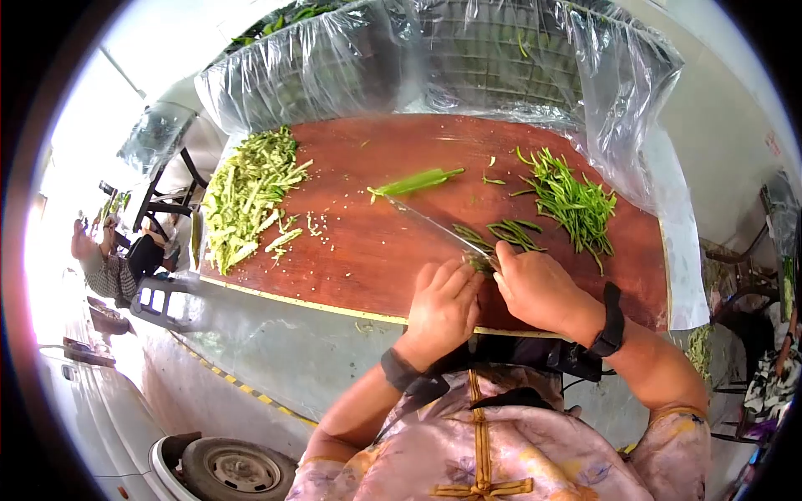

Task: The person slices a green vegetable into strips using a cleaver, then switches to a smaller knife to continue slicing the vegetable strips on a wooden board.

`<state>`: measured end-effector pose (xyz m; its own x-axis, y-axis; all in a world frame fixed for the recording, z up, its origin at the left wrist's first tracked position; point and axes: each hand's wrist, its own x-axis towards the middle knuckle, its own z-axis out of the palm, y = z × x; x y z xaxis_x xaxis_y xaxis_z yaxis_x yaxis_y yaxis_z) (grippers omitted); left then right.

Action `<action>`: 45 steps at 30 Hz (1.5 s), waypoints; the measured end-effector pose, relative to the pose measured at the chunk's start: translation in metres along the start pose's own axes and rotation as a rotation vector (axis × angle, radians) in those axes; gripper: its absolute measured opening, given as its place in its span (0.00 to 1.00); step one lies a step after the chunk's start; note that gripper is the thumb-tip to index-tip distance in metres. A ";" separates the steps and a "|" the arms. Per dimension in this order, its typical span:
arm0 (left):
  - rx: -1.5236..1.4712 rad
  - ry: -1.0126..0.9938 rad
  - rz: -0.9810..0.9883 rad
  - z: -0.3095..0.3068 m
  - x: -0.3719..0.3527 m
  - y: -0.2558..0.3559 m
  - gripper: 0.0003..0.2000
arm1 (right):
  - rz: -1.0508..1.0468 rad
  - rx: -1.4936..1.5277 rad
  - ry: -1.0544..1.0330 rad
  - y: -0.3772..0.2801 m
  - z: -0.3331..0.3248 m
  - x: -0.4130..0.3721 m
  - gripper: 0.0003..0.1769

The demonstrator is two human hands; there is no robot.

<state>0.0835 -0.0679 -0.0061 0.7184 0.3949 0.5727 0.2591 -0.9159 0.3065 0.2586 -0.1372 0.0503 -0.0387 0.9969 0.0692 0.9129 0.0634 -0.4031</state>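
My right hand (539,284) grips a knife by its handle. The long, thin knife blade (439,225) points up and left across the red-brown board. My left hand (447,301) is beside it at the near edge, fingers curled together over green chili peppers (479,260) that are mostly hidden beneath the blade and fingertips. Just beyond, a few darker green chilies (514,234) lie loose. Near the knife tip is a longer bright green piece (418,182). A pile of slim whole green chilies (572,200) sits on the right.
Cut pale-green pieces (251,200) are heaped at the left, with seeds scattered around. Clear plastic sheeting (501,58) drapes over a crate-like structure at the back. A parked vehicle's wheel (238,469) is at lower left. Another person (117,263) sits at far left.
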 end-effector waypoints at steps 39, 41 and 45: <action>0.021 0.091 -0.042 -0.002 -0.002 0.004 0.14 | 0.020 -0.074 -0.017 -0.004 -0.003 -0.015 0.16; 0.048 0.101 -0.077 -0.001 -0.002 0.006 0.15 | 0.043 -0.069 -0.031 -0.003 -0.006 -0.024 0.16; 0.050 0.049 -0.035 0.000 -0.002 0.006 0.16 | 0.046 -0.082 -0.076 -0.006 -0.011 -0.033 0.18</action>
<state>0.0831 -0.0739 -0.0056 0.6760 0.4286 0.5995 0.3166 -0.9035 0.2890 0.2589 -0.1714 0.0599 -0.0237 0.9996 -0.0183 0.9443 0.0164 -0.3285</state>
